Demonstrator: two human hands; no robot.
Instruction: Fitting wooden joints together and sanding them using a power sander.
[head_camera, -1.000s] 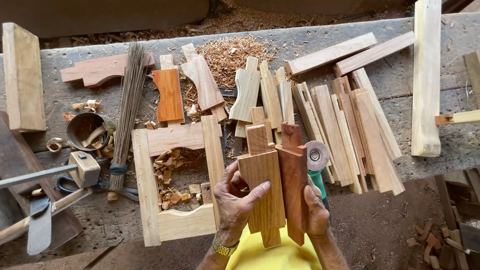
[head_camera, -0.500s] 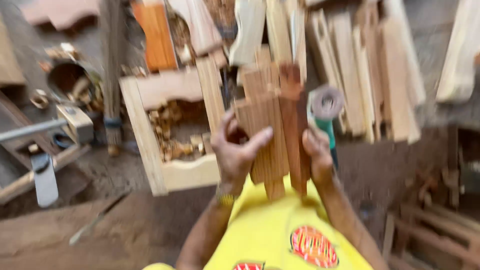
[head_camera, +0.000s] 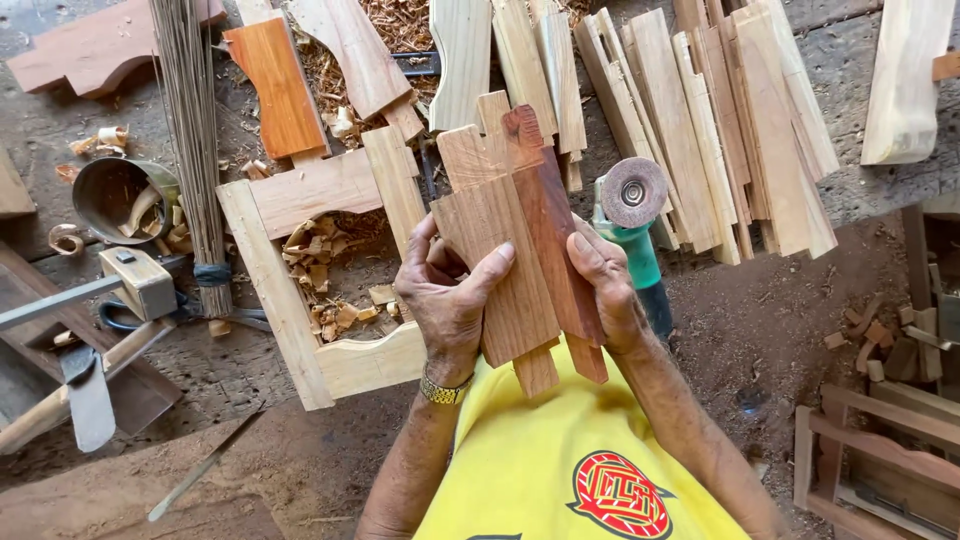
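Wooden pieces (head_camera: 510, 240), three, held by both hands.

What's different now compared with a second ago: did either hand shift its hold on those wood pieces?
Little has changed. The left hand and right hand hold the same stack of wood pieces upright between them, with neither grip let go. The view has drawn closer and tipped down, so the yellow shirt now fills the bottom. The wooden frame and green grinder lie where they were.
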